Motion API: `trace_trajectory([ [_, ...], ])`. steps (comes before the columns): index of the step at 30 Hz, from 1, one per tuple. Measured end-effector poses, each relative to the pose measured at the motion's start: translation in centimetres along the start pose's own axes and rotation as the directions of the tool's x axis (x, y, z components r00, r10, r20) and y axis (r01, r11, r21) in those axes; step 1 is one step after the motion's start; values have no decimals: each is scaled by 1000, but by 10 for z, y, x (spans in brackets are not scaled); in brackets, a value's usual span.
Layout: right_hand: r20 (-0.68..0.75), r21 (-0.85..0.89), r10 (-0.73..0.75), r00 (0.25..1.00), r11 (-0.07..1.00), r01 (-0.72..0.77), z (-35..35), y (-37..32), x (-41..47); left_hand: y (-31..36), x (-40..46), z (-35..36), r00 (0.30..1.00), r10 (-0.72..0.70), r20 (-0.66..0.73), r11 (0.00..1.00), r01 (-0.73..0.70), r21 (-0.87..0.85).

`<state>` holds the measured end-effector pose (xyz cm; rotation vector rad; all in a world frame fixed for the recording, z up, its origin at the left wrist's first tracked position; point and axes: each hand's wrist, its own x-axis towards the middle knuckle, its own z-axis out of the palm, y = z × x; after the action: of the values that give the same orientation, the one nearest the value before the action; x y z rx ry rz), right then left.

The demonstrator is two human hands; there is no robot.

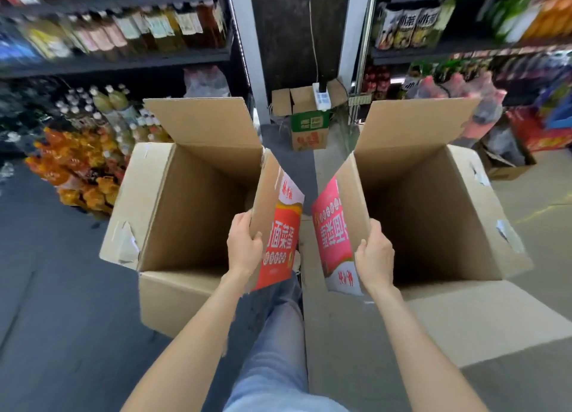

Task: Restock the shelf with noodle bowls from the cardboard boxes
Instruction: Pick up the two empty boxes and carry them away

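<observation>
We hold two open cardboard boxes, one in each hand, and take the small green and orange carton (309, 126) standing on the floor at the foot of the dark pillar as our landmark. Both boxes sit nearer to us than that carton, one to each side of it.

Our left hand (244, 244) grips the inner side wall of the left box (192, 207), fingers curled over its top edge beside the red and orange printed panel. Our right hand (373, 253) grips the inner side wall of the right box (433, 213) in the same way, fingers curled over the edge next to the pink printed panel. The two printed walls face each other with a gap between them, and our leg in blue jeans (272, 343) shows in that gap.

The flaps of both boxes stand open, the far ones rising toward the carton. Looking into each box we see only bare cardboard walls and shadow; we see no noodle bowls in them.

Left of the carton, shelves (123, 61) carry blurred bottles, with more bottles and orange packs (77, 170) stacked on the floor below. Right of the carton, another shelf unit (464, 49) holds drink packs and bottles. A white power strip (322, 97) rests on the carton's open flaps.
</observation>
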<state>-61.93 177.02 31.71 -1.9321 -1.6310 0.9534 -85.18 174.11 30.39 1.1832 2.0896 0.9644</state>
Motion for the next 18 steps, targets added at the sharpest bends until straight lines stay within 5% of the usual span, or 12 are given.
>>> trace_trajectory([
  [6,97,64,96,991,993,-102,47,-60,173,16,188,50,981,-86,173,996,86,6],
  [18,95,196,138,986,968,-155,209,-59,422,-47,418,215,980,-80,183,996,87,-26],
])
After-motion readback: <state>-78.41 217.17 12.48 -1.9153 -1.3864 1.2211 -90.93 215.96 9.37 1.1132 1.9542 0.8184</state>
